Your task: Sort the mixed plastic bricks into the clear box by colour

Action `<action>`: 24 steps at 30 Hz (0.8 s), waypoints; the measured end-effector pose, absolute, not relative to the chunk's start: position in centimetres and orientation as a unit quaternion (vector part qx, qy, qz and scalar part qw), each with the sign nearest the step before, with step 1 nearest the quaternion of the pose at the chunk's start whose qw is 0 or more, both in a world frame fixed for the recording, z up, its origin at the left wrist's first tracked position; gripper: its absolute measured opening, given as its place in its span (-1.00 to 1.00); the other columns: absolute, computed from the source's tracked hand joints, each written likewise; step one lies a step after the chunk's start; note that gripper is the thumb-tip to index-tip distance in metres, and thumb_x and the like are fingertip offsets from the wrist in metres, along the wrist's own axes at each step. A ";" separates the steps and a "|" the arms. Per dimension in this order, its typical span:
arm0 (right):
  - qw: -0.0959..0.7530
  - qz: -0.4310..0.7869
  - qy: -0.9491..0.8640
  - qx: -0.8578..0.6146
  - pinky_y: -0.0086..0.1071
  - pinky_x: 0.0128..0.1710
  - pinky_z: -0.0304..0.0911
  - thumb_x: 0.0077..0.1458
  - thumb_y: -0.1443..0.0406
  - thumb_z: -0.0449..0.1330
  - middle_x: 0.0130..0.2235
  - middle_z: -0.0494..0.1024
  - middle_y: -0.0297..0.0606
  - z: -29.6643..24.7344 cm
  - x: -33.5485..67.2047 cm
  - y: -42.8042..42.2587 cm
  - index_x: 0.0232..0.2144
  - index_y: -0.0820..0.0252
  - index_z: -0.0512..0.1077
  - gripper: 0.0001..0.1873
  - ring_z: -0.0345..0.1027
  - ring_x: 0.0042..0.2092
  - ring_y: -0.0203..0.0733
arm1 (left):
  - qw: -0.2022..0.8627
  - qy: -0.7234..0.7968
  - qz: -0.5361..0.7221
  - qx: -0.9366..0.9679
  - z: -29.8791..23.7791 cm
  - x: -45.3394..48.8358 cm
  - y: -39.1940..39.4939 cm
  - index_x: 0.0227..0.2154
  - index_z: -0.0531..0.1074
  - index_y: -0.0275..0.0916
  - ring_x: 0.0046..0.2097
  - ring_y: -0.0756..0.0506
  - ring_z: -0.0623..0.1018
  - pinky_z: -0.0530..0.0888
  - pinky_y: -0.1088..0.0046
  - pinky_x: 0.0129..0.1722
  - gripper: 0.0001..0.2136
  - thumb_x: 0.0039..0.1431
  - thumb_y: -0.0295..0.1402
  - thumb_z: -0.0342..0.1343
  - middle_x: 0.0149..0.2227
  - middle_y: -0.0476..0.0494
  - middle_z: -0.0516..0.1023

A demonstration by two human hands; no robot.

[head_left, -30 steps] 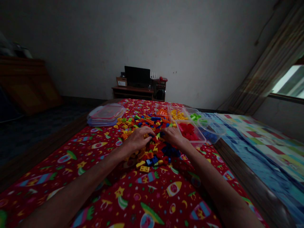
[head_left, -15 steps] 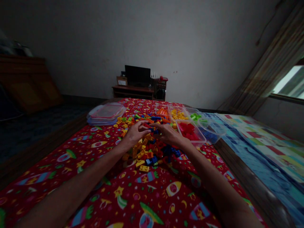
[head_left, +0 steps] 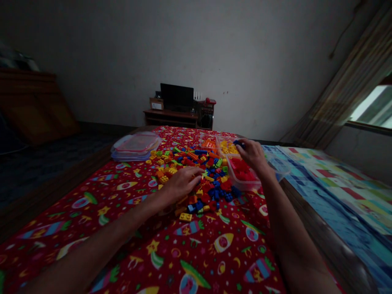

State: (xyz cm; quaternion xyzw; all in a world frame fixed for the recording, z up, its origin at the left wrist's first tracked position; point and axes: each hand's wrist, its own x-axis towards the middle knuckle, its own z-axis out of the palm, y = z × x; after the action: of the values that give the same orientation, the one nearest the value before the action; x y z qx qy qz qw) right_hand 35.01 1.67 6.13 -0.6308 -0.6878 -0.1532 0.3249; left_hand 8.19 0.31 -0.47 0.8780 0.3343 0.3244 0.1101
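A loose pile of toy building bricks (head_left: 211, 165) in yellow, red, blue, green and orange lies on the red patterned tablecloth (head_left: 134, 241). Low over its near left part is my left hand (head_left: 183, 181), its thumb and fingers curved but apart, with nothing visible between them. My right hand (head_left: 253, 155) is raised above the sorting boxes, pinching a blue brick (head_left: 239, 143) at its fingertips. Below that hand stands a clear box of red bricks (head_left: 242, 169). Behind it, yellow bricks (head_left: 227, 147) fill another box. The right hand and forearm hide most of the boxes farther right.
Stacked clear plastic lids (head_left: 136, 146) lie at the table's left. A box of orange bricks (head_left: 209, 143) stands at the back. Right of the table is a bed with a patchwork cover (head_left: 337, 179). A monitor (head_left: 177, 97) stands on a desk by the far wall.
My right hand has moved from the pile rightward to above the boxes, carrying a blue brick. My left hand has shifted slightly nearer and lower over the pile.
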 end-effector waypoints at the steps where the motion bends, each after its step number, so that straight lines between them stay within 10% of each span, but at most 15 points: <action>1: 0.323 -0.167 -0.660 -0.657 -0.32 -0.21 0.22 0.13 0.24 0.05 -0.23 0.59 -0.09 6.4 36.5 1.7 -0.14 0.23 0.50 -0.67 0.44 -0.21 -0.10 | 0.083 0.305 0.306 0.898 -0.6 8.4 -0.1 -0.16 0.47 -0.24 -0.12 -0.12 0.54 0.45 0.35 -0.09 -0.77 0.25 -0.34 -0.06 -0.16 -0.17 0.57; 9: 0.253 -0.161 -0.548 -0.781 -0.23 -0.13 0.24 0.01 0.24 0.13 -0.20 0.57 -0.02 6.0 44.8 0.0 -0.25 0.28 0.55 -0.69 0.39 -0.11 -0.01 | -0.034 0.164 0.235 0.957 -1.1 11.0 -3.4 -0.17 0.44 -0.25 -0.03 -0.09 0.46 0.39 0.36 0.00 -0.79 0.30 -0.45 -0.10 -0.09 -0.16 0.52; 24: 0.393 -0.173 -0.603 -0.673 -0.29 -0.19 0.23 0.09 0.29 0.00 -0.38 0.58 -0.11 9.3 38.9 -0.8 -0.30 0.25 0.53 -0.69 0.43 -0.29 -0.12 | -0.170 0.004 0.120 0.978 -2.8 18.0 -4.8 0.02 0.33 -0.15 0.21 -0.13 0.26 0.13 0.27 0.18 -0.73 0.32 -0.36 -0.12 0.13 -0.07 0.38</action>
State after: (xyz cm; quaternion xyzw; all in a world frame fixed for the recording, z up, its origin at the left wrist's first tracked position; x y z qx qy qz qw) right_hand 38.95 -0.78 9.26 -0.6726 -0.6026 -0.1728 0.3932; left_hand 17.98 -4.82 -2.85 0.9782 0.0042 0.1196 -0.1696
